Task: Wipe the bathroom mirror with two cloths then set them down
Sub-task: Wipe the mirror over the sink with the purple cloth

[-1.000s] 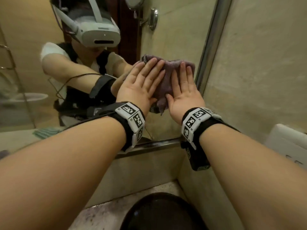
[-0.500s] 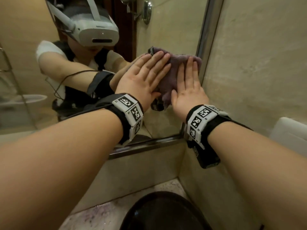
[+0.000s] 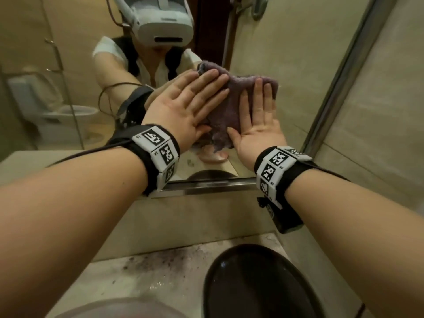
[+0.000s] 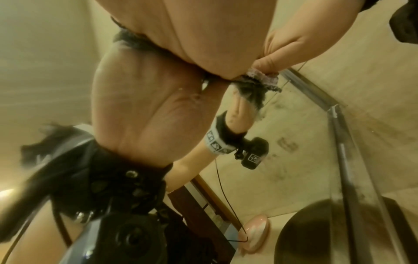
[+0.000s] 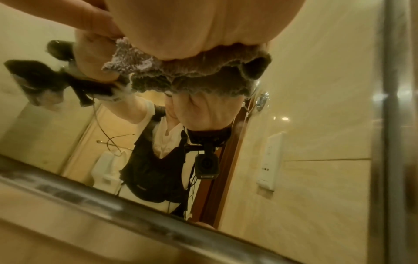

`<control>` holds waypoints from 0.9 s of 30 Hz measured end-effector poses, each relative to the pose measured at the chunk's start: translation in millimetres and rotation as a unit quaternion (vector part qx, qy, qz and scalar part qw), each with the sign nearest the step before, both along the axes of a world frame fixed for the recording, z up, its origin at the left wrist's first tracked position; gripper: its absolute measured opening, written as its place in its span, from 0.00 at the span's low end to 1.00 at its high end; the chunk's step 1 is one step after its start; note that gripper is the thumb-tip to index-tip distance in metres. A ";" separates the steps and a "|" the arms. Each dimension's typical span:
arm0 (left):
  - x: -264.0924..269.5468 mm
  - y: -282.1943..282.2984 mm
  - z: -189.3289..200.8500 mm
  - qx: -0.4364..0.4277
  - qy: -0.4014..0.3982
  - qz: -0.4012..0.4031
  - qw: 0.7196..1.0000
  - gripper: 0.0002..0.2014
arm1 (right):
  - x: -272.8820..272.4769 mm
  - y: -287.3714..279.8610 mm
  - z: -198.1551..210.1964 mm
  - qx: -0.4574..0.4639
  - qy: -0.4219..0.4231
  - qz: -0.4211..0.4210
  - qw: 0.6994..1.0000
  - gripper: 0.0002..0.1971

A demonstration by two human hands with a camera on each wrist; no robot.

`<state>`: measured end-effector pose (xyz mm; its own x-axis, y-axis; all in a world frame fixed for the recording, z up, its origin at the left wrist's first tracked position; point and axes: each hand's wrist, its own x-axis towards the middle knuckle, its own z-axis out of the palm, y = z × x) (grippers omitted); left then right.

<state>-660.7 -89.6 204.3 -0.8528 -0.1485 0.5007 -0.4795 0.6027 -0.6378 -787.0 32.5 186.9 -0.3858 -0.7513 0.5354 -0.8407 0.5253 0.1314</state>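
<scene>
Both hands lie flat on the glass, side by side; the left hand (image 3: 183,111) has its fingers straight and spread over the left part of the purple cloth (image 3: 231,104), and the right hand (image 3: 259,125) presses the right part with straight fingers, palm low, thumb tucked at the cloth's lower edge; neither hand curls round anything, they only press. From the right wrist view the cloth (image 5: 181,75) bunches in ruffles under the heel of the palm, so it is pinned, not gripped. I see one purple mass; whether it is two cloths overlapping or one I cannot tell.

The cloth sits against the mirror (image 3: 286,65), near its lower right corner, above the metal frame (image 3: 206,185) along the bottom and just left of the upright metal strip (image 3: 339,88). Below are the stone counter (image 3: 149,278) and a dark round basin (image 3: 263,283); a pink dish (image 4: 255,234) rests on the counter near the mirror.

It looks like soft, light terry, limp and easily folded; I would guess it slides on glass under flat pressure but drops the moment the palms lift; to set it down, best pinch a bunched fold near the middle, not a loose corner. Wiping seems in hand; setting down not yet done.
</scene>
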 end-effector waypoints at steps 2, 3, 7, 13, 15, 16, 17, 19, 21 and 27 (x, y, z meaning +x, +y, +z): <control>15.2 -10.2 -4.0 0.003 0.004 0.001 1.000 0.33 | 11.4 -12.0 -5.6 0.000 0.009 0.011 1.000 0.39; 22.9 -15.8 -6.5 0.004 0.007 -0.001 1.000 0.33 | 16.7 -17.5 -7.7 0.005 0.018 0.017 1.000 0.39; 54.6 -36.7 -16.9 0.025 0.021 -0.005 0.999 0.34 | 38.1 -39.2 -16.7 0.012 0.052 0.044 0.998 0.43; 95.0 -61.9 -34.9 0.042 0.035 0.010 0.998 0.34 | 72.2 -67.4 -28.4 0.013 0.087 0.087 0.992 0.45; 108.1 -67.9 -43.1 0.040 0.035 0.026 0.998 0.34 | 81.2 -76.8 -34.8 0.019 0.088 0.099 0.991 0.45; 112.7 -68.7 -44.9 0.037 0.034 0.032 0.998 0.33 | 84.1 -80.5 -38.1 0.017 0.089 0.100 0.991 0.44; 115.6 -68.2 -46.0 0.038 0.034 0.037 0.998 0.33 | 85.7 -83.3 -41.0 0.015 0.090 0.099 0.991 0.43; 116.1 -66.4 -47.3 0.048 0.031 0.053 0.997 0.33 | 86.1 -86.1 -44.1 0.006 0.094 0.097 0.991 0.43; 112.1 -64.3 -50.3 0.060 0.038 0.071 0.995 0.34 | 82.7 -86.5 -46.2 -0.012 0.112 0.105 0.988 0.42; 101.1 -53.6 -58.2 0.101 0.046 0.100 0.989 0.37 | 73.0 -79.7 -46.9 -0.014 0.136 0.122 0.983 0.41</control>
<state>-559.6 -143.3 146.1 -0.7487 -0.4139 0.5179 -0.6521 0.6007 -0.4626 -714.0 -47.2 140.0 -0.0365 -0.7867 0.6163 -0.8779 0.3198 0.3563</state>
